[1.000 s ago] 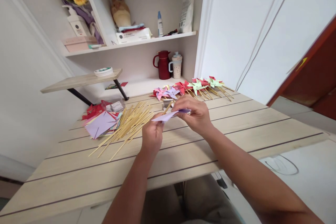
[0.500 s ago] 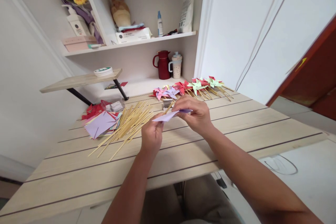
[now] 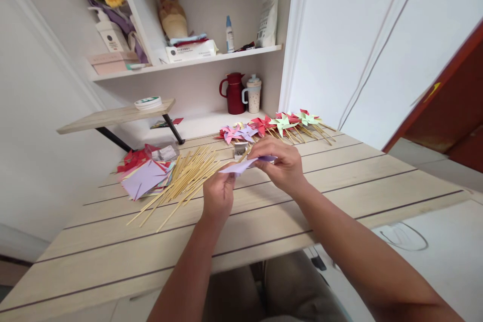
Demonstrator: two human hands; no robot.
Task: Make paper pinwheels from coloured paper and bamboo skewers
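Observation:
A piece of purple paper [image 3: 241, 166] is held above the table between both hands. My left hand [image 3: 220, 192] pinches its left side, while my right hand [image 3: 279, 161] grips its right side with curled fingers. Part of the paper is hidden behind the right fingers. A small white box [image 3: 240, 151] with tiny dark pieces inside stands just behind the hands. To the left lies a loose pile of thin wooden sticks [image 3: 188, 176]. Beside them is a stack of cut paper squares, a purple square [image 3: 145, 179] on top.
Several paper pinwheels [image 3: 284, 124] on sticks lie along the back right of the table [image 3: 264, 226]. A red jug [image 3: 236, 93] and a lidded cup [image 3: 254, 94] stand behind them. A small raised wooden shelf [image 3: 116, 114] is at the back left.
Hardly anything differs. Both hands stay in place on the purple paper, whose edge has shifted very slightly.

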